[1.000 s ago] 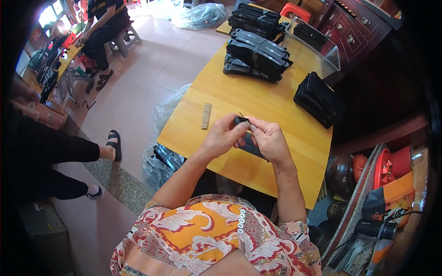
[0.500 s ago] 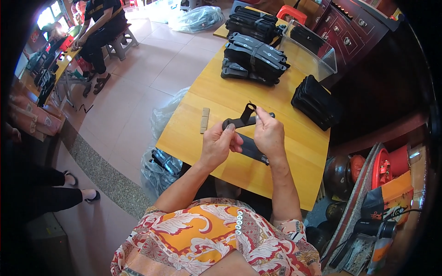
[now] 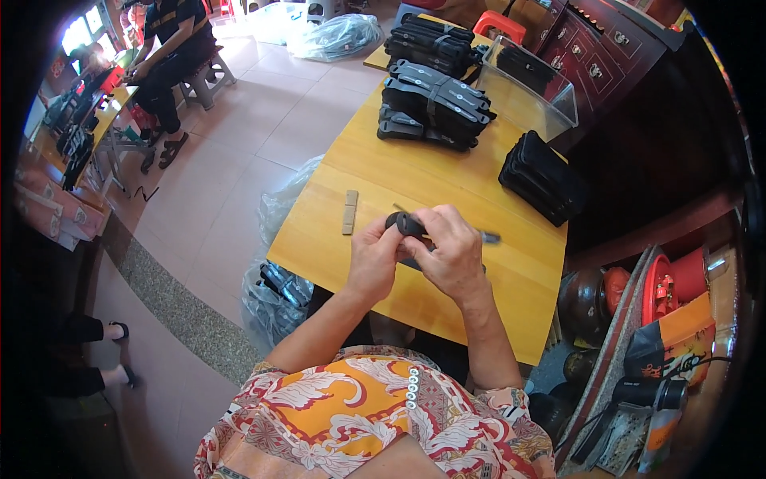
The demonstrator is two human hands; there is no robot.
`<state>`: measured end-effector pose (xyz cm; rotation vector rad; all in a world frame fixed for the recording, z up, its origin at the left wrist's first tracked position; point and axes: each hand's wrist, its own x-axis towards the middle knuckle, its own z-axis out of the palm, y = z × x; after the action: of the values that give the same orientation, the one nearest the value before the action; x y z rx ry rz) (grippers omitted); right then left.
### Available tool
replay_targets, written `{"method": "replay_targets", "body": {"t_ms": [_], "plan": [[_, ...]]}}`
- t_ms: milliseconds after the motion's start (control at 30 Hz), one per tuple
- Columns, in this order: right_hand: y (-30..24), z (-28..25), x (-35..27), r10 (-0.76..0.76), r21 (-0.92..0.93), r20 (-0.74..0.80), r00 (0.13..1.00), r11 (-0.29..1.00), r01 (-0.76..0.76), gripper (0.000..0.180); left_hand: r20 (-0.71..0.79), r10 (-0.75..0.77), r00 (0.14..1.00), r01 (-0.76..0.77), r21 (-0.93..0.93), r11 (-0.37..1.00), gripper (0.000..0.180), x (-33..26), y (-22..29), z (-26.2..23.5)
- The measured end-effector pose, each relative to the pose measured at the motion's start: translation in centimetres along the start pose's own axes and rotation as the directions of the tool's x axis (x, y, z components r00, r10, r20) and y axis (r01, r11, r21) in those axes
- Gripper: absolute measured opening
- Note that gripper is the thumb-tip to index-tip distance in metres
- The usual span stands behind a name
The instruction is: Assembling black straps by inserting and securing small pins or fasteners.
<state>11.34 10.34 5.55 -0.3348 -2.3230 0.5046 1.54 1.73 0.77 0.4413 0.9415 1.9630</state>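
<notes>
Above the near part of the yellow table point(image 3: 319, 223), both hands meet at a black strap point(image 3: 408, 226). The fingers and thumb of my left hand point(image 3: 373, 259) pinch its rounded end. Close against them, my right hand point(image 3: 453, 254) is closed on the same strap, its fingers curled over the folded part. A thin dark tip sticks out above the fingers; what it belongs to I cannot make out. The strap's grey-tipped tail shows to the right of my right hand, slightly blurred. Left of the hands lies a small tan strip point(image 3: 349, 212).
Tied bundles of black-and-grey straps point(image 3: 435, 105) stand at the table's far side, near a clear plastic bin point(image 3: 562, 108). A black stack point(image 3: 542, 177) lies at the right. Plastic bags point(image 3: 275, 291) sit against the left edge. Another person point(image 3: 171, 56) sits far left.
My right hand has come down and left against my left hand. The strap's ringed end, which stood up between the hands, is now folded down among the fingers.
</notes>
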Motion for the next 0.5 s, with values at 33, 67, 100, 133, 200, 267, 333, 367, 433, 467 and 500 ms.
{"method": "replay_targets", "body": {"t_ms": [33, 67, 100, 133, 200, 267, 333, 367, 433, 467, 500], "plan": [[0.3, 0.1, 0.0, 0.016, 0.061, 0.043, 0.999, 0.998, -0.018, 0.030, -0.011, 0.014, 1.000, -0.014, -0.009, 1.000, 0.019, -0.4, 0.0, 0.3], [0.6, 0.0, -0.2, 0.015, 0.059, 0.041, 0.999, 0.998, -0.018, 0.030, -0.009, 0.014, 1.000, -0.014, -0.009, 1.000, 0.019, -0.6, 0.0, 0.3], [0.9, 0.0, -0.4, 0.012, 0.109, 0.046, 0.999, 0.994, -0.017, 0.026, 0.006, 0.006, 1.000, -0.007, 0.015, 1.000, 0.020, -0.7, 0.0, 0.2], [1.2, 0.0, -0.5, 0.008, 0.158, 0.051, 0.999, 0.987, -0.016, 0.023, 0.021, -0.001, 1.000, 0.001, 0.038, 0.999, 0.020, -0.8, 0.0, 0.2], [1.8, 0.7, -1.2, 0.081, 0.157, -0.022, 0.996, 0.985, -0.077, 0.017, 0.041, -0.039, 0.998, 0.036, 0.063, 0.997, 0.020, -1.0, -0.3, 0.3], [2.1, 1.0, -1.4, 0.150, 0.162, -0.091, 0.984, 0.978, -0.134, 0.012, 0.082, -0.068, 0.994, 0.059, 0.108, 0.992, 0.020, -1.2, -1.0, 0.1], [2.5, 0.9, -1.4, 0.432, 0.124, -0.290, 0.854, 0.902, -0.414, 0.008, 0.070, -0.044, 0.997, 0.036, 0.101, 0.994, 0.021, -2.0, -1.6, 0.6], [3.6, 0.2, -1.4, 0.442, 0.057, -0.383, 0.811, 0.888, -0.457, 0.011, 0.061, -0.023, 0.998, 0.017, 0.099, 0.995, 0.021, -2.2, -1.6, 0.8], [8.3, -2.9, -2.2, 0.486, 0.019, -0.591, 0.643, 0.806, -0.592, 0.017, 0.047, -0.012, 0.999, 0.007, 0.106, 0.994, 0.021, -2.7, -0.4, 0.6], [10.3, -5.6, -2.5, 0.490, -0.012, -0.705, 0.512, 0.714, -0.700, 0.020, 0.001, -0.020, 1.000, 0.020, 0.095, 0.995, 0.021, -2.7, 0.7, -0.3], [14.0, -8.8, -4.3, 0.490, -0.040, -0.769, 0.411, 0.604, -0.796, 0.023, -0.044, -0.027, 0.999, 0.031, 0.084, 0.996, 0.020, -2.8, 1.9, -1.5]]}}
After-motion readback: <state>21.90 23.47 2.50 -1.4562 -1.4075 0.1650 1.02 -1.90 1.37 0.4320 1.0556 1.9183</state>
